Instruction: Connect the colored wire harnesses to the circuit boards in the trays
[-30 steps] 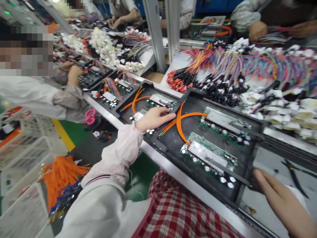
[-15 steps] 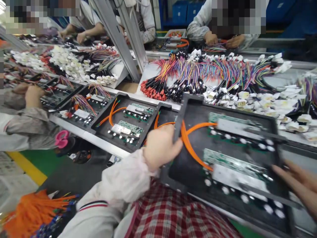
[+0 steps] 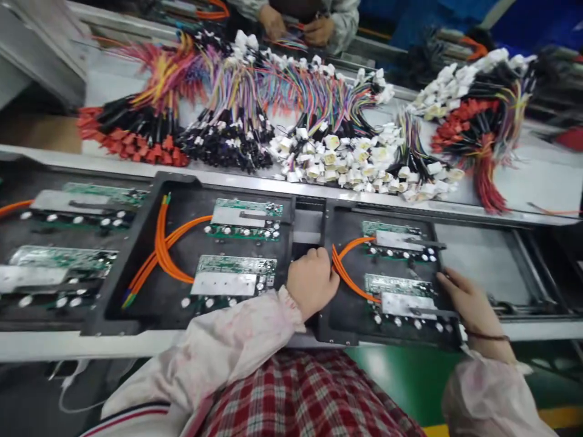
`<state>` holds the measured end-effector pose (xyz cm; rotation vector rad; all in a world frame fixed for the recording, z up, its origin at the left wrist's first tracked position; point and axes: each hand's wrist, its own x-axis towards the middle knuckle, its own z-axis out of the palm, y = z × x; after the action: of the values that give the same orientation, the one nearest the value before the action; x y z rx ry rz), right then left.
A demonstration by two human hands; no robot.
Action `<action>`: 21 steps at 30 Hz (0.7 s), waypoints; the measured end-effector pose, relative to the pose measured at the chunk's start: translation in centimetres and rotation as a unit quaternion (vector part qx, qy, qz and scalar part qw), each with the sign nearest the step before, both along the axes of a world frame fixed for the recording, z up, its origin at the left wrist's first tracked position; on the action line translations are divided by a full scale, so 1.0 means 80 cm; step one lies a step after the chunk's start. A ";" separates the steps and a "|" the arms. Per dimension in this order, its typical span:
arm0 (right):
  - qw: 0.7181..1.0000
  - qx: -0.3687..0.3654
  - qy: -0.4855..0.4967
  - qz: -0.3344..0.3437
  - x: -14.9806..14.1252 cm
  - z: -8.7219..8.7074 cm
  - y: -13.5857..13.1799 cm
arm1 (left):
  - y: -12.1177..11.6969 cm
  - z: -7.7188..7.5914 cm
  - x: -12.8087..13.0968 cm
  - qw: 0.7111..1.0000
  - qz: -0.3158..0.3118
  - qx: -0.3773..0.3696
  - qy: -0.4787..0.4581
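A black tray [image 3: 346, 315] lies on the conveyor in front of me. It carries two green circuit boards [image 3: 396, 291] and a loop of orange wires [image 3: 346, 273]. My left hand [image 3: 312, 280] is closed on the tray's left rim. My right hand [image 3: 471, 303] grips the tray's right edge, fingers resting on it. A second black tray [image 3: 150, 243] with two boards and orange wires sits just to the left, touching my left hand's side.
Bundles of coloured wire harnesses with red, black and white connectors [image 3: 328, 152] cover the shelf behind the conveyor. A third tray [image 3: 59, 243] lies at far left. An open stretch of conveyor [image 3: 492, 261] is right of my tray. Another person's hands [image 3: 296, 24] work opposite.
The view swung right and down. The tray held by both hands now sits flat on the conveyor, square in front of me, beside the neighbouring tray.
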<state>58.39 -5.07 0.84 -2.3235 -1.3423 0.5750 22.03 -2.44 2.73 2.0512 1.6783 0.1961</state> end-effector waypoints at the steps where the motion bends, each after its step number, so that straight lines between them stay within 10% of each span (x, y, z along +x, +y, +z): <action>1: 1.000 0.001 0.017 0.002 0.003 -0.009 0.003 | 0.002 0.000 0.001 1.000 0.004 -0.003 0.010; 10: 0.988 0.006 0.155 0.024 0.011 -0.053 0.038 | 0.015 0.001 0.005 0.998 0.025 -0.006 0.060; 21: 0.985 -0.015 0.173 0.011 0.009 -0.058 0.036 | 0.014 0.007 -0.001 0.997 0.021 -0.034 0.070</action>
<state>59.13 -2.16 -3.78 -2.1087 -1.2015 0.9617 21.96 -1.30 3.31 2.0217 1.7879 0.0096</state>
